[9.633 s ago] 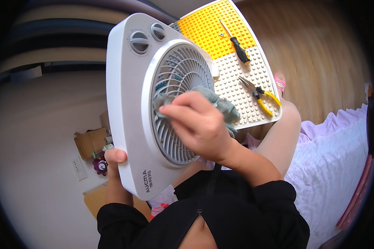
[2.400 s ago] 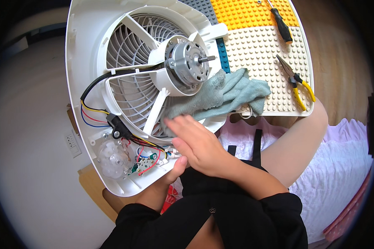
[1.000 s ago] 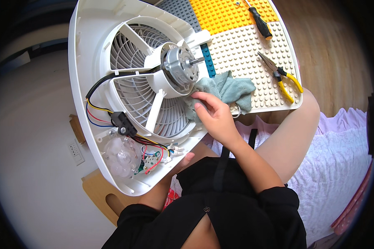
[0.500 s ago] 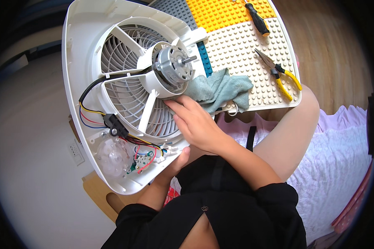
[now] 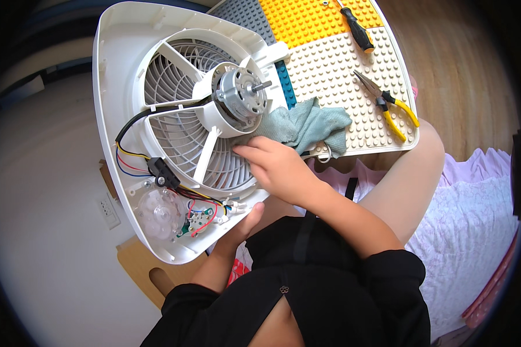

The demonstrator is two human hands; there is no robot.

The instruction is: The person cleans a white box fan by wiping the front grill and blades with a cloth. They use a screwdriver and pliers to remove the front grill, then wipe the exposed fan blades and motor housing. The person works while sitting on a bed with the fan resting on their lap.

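Note:
A white fan housing [image 5: 111, 75], opened at the back, is tilted over my lap with its inside facing up. At its centre a silver motor [image 5: 243, 92] with a bare shaft sits above the round grille [image 5: 176, 141]. My left hand [image 5: 248, 225] grips the lower edge of the housing; its thumb shows and the other fingers are hidden underneath. My right hand [image 5: 278, 168] is closed, fingertips pinching the end of a grey-green cloth [image 5: 307, 124] at the grille, just below the motor. The rest of the cloth lies crumpled to the right.
Under the cloth is a studded building-block tabletop [image 5: 324, 69]. Needle-nose pliers [image 5: 381, 99] with yellow-black handles and a black screwdriver [image 5: 359, 33] lie on it. Coloured wires, a black clamp [image 5: 163, 173] and a translucent gear case [image 5: 161, 214] sit inside the housing's lower left.
The housing has shifted slightly right and its lower end has risen a little. My right hand has moved slightly right and down along the grille. My left hand keeps its hold.

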